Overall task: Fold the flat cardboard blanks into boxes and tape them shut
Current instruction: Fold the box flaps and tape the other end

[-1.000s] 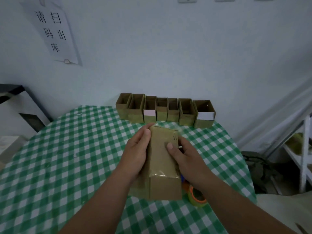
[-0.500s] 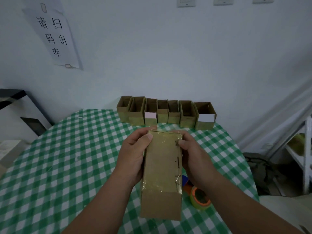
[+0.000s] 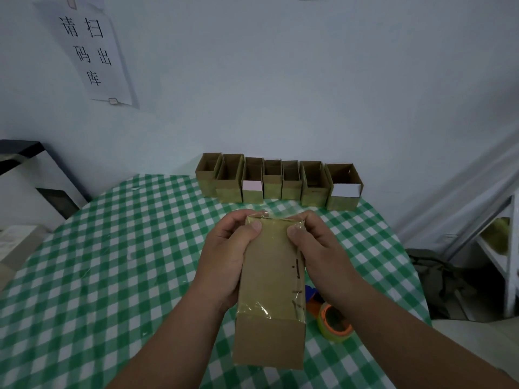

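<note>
Box (image 3: 271, 279) before box row (image 3: 278, 179); tape roll (image 3: 334, 324) seemingly right.

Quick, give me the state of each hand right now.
Left hand: holding the cardboard box, thumb pressed on its taped top edge.
Right hand: holding the same box, thumb on the opposite top corner.

Two bare forearms (image 3: 174, 341), no sleeves, no rings

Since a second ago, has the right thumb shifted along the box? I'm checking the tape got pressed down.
Yes. The right hand slid up the box to its far taped edge, toward the row of boxes.
</note>
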